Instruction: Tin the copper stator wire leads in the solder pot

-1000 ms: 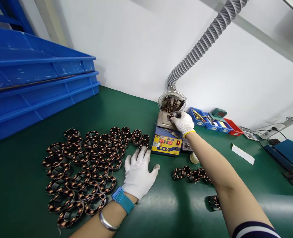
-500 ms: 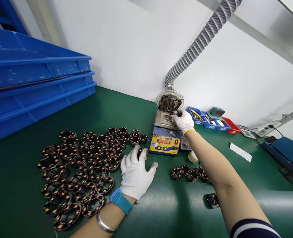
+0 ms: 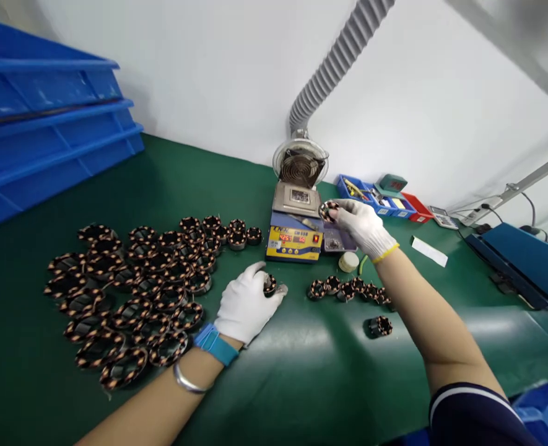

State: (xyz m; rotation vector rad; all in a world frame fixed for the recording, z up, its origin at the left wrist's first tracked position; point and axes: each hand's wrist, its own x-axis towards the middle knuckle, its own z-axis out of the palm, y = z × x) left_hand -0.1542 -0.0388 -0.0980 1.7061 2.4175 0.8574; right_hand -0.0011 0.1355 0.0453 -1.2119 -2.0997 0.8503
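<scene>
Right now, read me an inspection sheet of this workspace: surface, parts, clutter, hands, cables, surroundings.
Surface: green tabletop, glare at right.
Parts: black-and-copper wound rings, large group left; smaller row right; lone ring lying apart.
Clutter: white paper strip, round cream-coloured container, small blue plastic bins.
Left hand: white-gloved, one ring between thumb and fingers.
Right hand: white-gloved, holding another ring near yellow-fronted blue box.
Cables: black cable far right.
Surroundings: blue plastic crates left, grey corrugated duct above.

Left hand (image 3: 248,306): gloved, curled around a copper-wound stator (image 3: 269,285)
Right hand (image 3: 361,224): gloved, pinching a second stator (image 3: 327,212) near the solder pot (image 3: 293,238)
Stator cluster (image 3: 158,261): spread over the green surface (image 3: 296,378)
Blue trays (image 3: 55,121): stacked, far left
</scene>
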